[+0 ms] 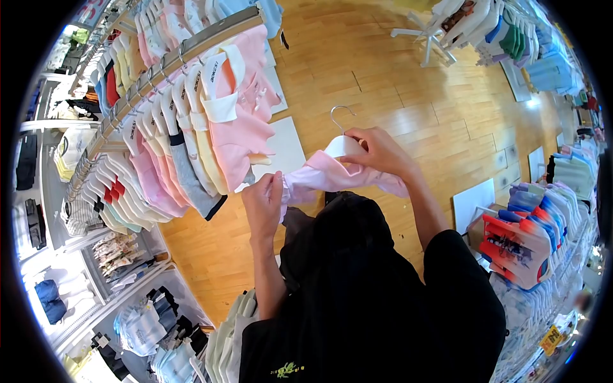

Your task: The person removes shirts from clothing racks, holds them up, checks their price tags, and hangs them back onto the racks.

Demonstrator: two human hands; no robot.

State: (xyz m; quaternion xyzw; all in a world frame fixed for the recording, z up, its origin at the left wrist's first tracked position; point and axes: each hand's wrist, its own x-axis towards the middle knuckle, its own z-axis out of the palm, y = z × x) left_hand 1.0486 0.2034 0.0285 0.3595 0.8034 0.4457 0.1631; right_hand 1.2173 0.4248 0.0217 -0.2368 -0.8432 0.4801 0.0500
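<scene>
A small pale pink shirt [313, 177] hangs on a white hanger [343, 146] in front of my body, its metal hook pointing up and away from me. My right hand [382, 153] is closed at the hanger's shoulder beside the collar, thumb and fingers pinching there. At the other side, my left hand [263, 203] has its fingers closed on the shirt's gathered sleeve end. The lower part of the shirt is hidden. Just beyond my left hand, a pink top [239, 143] hangs at the end of a rack.
A wooden rail [172, 59] on the left carries many hung children's clothes. White shelves [54, 255] with folded garments line the far left. On the right, red and blue shirts [514, 246] hang on another rack. A white wheeled stand [429, 35] is on the wooden floor [383, 70].
</scene>
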